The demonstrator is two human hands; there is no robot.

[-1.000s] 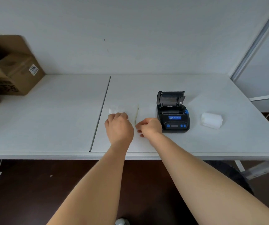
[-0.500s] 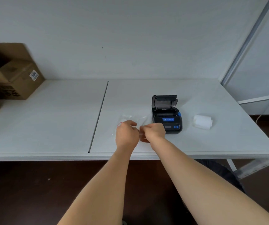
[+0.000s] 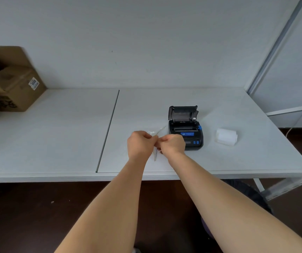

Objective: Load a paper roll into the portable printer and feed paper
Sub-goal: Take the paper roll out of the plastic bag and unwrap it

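The black portable printer (image 3: pixel 185 131) sits on the white table (image 3: pixel 55 134) with its lid up and its paper bay showing. A white paper roll (image 3: pixel 226 136) lies on its side to the printer's right, apart from it. Just left of the printer, my left hand (image 3: pixel 140 144) and my right hand (image 3: pixel 173 144) are fisted close together. Both pinch a thin clear plastic wrapper (image 3: pixel 155 136), held a little above the table. Part of the wrapper is hidden between my fingers.
Open cardboard boxes (image 3: pixel 9 79) stand at the table's far left against the wall. A seam (image 3: pixel 108 130) runs front to back across the table, left of my hands. A metal frame post (image 3: pixel 274 46) rises at the right.
The wrapper lay flat under my hands; both hands have since closed on it, lifted it and drawn together. The view has shifted a little to the left.
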